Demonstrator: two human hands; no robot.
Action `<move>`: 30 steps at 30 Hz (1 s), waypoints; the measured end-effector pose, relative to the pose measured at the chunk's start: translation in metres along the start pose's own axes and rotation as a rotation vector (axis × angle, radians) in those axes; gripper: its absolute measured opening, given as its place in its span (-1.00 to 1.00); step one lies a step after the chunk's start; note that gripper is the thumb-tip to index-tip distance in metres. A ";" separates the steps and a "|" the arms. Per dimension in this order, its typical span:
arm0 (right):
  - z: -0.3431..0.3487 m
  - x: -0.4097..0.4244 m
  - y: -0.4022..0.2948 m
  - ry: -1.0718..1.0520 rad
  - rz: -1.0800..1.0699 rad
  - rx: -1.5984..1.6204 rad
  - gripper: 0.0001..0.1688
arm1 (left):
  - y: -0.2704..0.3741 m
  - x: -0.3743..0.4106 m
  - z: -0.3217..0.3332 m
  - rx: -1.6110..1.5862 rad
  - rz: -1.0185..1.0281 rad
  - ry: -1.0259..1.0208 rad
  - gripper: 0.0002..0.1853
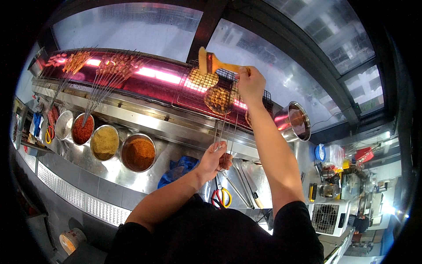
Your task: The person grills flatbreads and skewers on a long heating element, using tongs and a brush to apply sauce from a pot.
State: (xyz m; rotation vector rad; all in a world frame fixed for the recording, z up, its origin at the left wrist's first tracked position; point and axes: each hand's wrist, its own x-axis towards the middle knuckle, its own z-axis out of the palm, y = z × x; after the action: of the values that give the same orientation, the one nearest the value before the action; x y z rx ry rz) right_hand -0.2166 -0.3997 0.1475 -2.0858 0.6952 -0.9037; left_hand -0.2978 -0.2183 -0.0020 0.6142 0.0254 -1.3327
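Observation:
My left hand (212,157) grips the long wire handle (227,138) of a grill basket. Inside the wire grill basket (184,99) lie round flat breads: a pale one (201,80) toward the back and a browned, charred one (217,100) nearer me. More wire mesh and part of another round piece show beside my right forearm, mostly hidden. In my right hand (252,84) is a basting brush (224,64) with a wooden handle. Its pale bristles (202,61) are over the basket's far edge; whether they touch it I cannot tell.
Meat skewers (115,67) lie across the glowing grill (158,90) at left. Metal bowls of red flakes (82,130), yellowish powder (104,143) and orange-brown powder (140,151) line the counter. Scissors (221,194), tongs (235,186) and a knife (252,188) lie near me. A steel pot (293,122) stands right.

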 end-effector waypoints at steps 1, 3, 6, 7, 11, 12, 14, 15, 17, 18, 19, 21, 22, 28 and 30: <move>-0.001 0.002 0.001 0.027 -0.012 -0.019 -0.71 | 0.000 -0.001 0.002 0.004 -0.002 0.014 -0.76; 0.002 0.010 0.002 0.084 -0.034 -0.053 -0.71 | -0.002 0.000 0.002 0.009 -0.006 0.018 -0.75; 0.008 0.010 0.005 0.138 -0.027 -0.015 -0.75 | -0.007 0.002 -0.001 -0.022 -0.008 -0.018 -0.71; 0.009 0.008 0.004 0.143 0.020 0.028 -0.73 | -0.007 0.001 0.000 -0.054 -0.008 -0.033 -0.69; -0.012 0.003 0.008 0.218 0.187 0.196 -0.70 | -0.005 0.001 0.002 -0.168 -0.084 -0.072 -0.65; -0.028 0.003 0.014 0.254 0.222 0.232 -0.70 | -0.007 0.004 0.000 -0.160 -0.097 -0.109 -0.66; -0.070 0.004 0.026 0.305 0.302 0.475 -0.70 | -0.010 0.007 -0.008 -0.149 -0.112 -0.181 -0.66; -0.092 0.002 0.023 0.373 0.313 0.466 -0.71 | -0.008 0.007 -0.014 -0.227 -0.138 -0.245 -0.66; -0.146 -0.002 0.029 0.454 0.283 0.411 -0.69 | -0.002 0.007 -0.020 -0.378 -0.192 -0.371 -0.66; -0.185 -0.002 0.050 0.508 0.270 0.464 -0.69 | 0.008 -0.003 0.003 -0.301 -0.188 -0.263 -0.67; -0.204 -0.010 0.032 0.592 0.297 0.454 -0.69 | 0.019 -0.012 0.013 -0.264 -0.174 -0.226 -0.67; -0.264 -0.015 0.049 0.639 0.181 0.221 -0.67 | 0.033 -0.019 0.020 -0.256 -0.154 -0.326 -0.68; -0.287 -0.018 0.052 0.653 0.170 0.041 -0.68 | 0.041 -0.025 0.022 -0.221 -0.115 -0.362 -0.69; -0.359 -0.030 0.095 0.595 0.217 -0.487 -0.62 | 0.097 -0.068 0.085 0.189 0.202 -0.126 -0.67; -0.371 -0.027 0.122 0.624 0.232 -0.506 -0.62 | 0.107 -0.080 0.105 0.489 0.354 0.108 -0.61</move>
State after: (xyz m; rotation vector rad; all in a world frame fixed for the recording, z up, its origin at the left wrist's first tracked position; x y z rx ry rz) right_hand -0.5430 -0.6047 0.2152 -2.0654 1.5964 -1.3619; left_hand -0.2551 -0.1801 0.1582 1.0514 -0.3171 -0.9594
